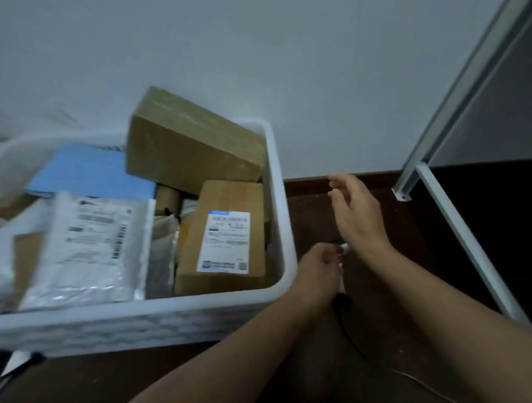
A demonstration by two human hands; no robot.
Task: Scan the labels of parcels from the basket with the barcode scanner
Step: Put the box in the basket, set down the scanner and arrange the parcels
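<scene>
A white plastic basket stands at the left, filled with parcels. Among them are a small cardboard box with a white label, a large brown box leaning at the back, a white mailer bag with a label and a blue flat parcel. My left hand is curled around a white barcode scanner just right of the basket, and most of the scanner is hidden. My right hand hovers above it with fingers spread, holding nothing.
A dark cable runs from the scanner down across the dark brown floor. A white metal frame slants along the right side. A pale wall rises behind the basket.
</scene>
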